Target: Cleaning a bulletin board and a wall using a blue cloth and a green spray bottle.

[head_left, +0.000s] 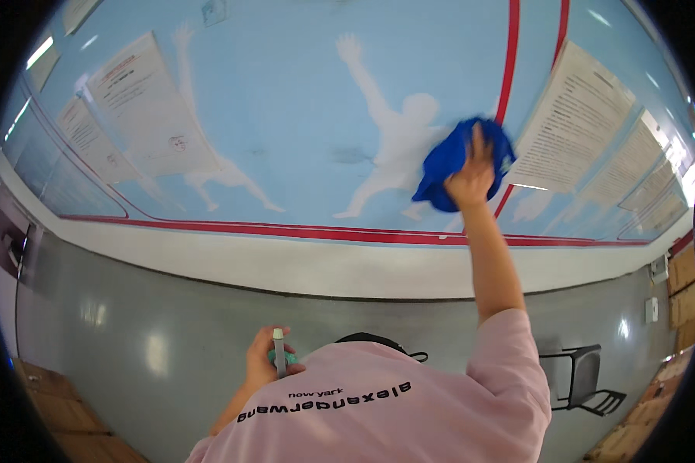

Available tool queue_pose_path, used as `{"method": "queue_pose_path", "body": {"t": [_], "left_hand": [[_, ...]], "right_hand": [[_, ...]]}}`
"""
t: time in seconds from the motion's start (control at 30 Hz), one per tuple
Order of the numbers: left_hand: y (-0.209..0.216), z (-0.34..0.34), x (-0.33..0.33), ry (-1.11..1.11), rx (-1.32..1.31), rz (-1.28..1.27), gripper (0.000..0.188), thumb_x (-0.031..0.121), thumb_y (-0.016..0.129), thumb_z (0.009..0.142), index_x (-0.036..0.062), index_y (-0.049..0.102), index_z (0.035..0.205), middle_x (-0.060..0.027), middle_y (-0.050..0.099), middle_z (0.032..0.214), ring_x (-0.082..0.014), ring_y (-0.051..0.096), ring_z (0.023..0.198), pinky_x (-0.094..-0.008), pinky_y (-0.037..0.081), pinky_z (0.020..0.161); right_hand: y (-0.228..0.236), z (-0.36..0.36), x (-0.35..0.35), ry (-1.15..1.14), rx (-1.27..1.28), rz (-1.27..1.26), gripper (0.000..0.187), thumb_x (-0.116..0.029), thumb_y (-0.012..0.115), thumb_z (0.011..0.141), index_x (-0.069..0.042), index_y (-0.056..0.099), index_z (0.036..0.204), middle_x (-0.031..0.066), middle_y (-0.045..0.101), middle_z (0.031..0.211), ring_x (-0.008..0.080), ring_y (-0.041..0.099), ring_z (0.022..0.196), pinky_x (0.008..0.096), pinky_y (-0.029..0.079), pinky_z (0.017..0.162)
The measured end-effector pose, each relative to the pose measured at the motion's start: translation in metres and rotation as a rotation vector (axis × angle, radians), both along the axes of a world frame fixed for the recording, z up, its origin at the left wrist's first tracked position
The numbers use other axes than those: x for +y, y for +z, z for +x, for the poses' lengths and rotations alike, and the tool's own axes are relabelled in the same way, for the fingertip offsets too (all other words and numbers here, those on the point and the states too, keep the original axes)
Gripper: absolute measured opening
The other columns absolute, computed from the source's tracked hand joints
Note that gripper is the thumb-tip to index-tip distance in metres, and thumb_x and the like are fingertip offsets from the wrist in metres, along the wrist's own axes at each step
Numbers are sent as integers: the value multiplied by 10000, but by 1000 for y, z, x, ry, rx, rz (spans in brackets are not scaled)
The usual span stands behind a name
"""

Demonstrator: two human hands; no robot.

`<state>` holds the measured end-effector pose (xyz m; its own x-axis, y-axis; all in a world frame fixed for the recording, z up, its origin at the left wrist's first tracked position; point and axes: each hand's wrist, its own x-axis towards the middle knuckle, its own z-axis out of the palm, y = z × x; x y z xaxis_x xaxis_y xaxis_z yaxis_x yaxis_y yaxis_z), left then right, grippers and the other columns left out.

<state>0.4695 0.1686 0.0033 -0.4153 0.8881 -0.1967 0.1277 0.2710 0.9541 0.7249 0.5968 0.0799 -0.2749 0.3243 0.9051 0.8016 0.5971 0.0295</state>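
Observation:
My right arm reaches up to the wall, where my right hand (475,174) lies over a blue cloth (446,160) and holds it against the painted surface. Hand and cloth are slightly smeared by motion. The cloth covers part of a white jumping figure (403,147) and of a red stripe. Low in front of my body, my left hand (261,359) is closed around what looks like a spray bottle (279,351), with a grey upper part, a pale tip and some teal-green below. My fingers and pink shirt hide most of it.
Printed sheets hang on the light blue wall (286,100), one sheet (575,116) just right of the cloth. Below runs a white strip (301,262) above the grey floor (208,309). A black chair (584,378) lies at the right; cardboard boxes (58,405) line both sides.

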Motion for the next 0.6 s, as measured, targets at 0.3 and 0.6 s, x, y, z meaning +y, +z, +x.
{"method": "queue_pose_path", "body": {"t": [0.3, 0.6], "left_hand": [[-17, 1, -4, 7, 87, 103, 745, -135, 808, 508, 108, 550, 1163, -74, 515, 1154, -174, 615, 777, -298, 525, 615], [34, 43, 26, 40, 38, -71, 636, -18, 773, 602, 98, 513, 1171, -53, 470, 1180, -162, 568, 858, -249, 538, 588]], "right_hand": [[-203, 49, -56, -64, -227, -309, 609, -250, 650, 715, -146, 548, 1307, 79, 405, 1457, 281, 412, 1298, 474, 313, 1069], [-188, 81, -29, -141, 387, -499, 700, -36, 530, 708, 21, 373, 1387, 197, 230, 1523, 412, 223, 1396, 479, 238, 1133]]}}
